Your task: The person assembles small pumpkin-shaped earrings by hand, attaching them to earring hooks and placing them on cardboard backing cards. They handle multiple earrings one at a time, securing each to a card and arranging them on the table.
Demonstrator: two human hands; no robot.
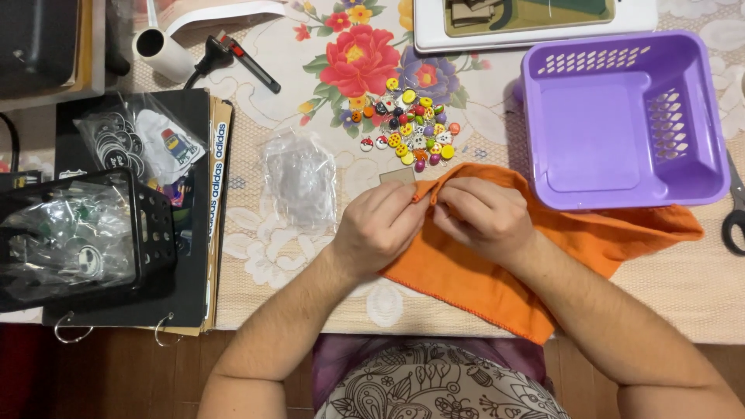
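Our left hand [378, 226] and right hand [483, 213] curled together, pinching the cloth [497, 268] edge, buttons [409, 124] beyond, purple basket [698, 167] at right

A floral-clothed counter [698, 295] carries an orange cloth [481, 279], a purple basket [621, 116] and scattered colourful buttons [407, 124]. A clear plastic bag [301, 178] lies beside them. Scissors [733, 209] rest at the right edge.

Matt orange cloth [497, 271]; glossy purple plastic basket [621, 116]; crinkled clear plastic bag [301, 178].
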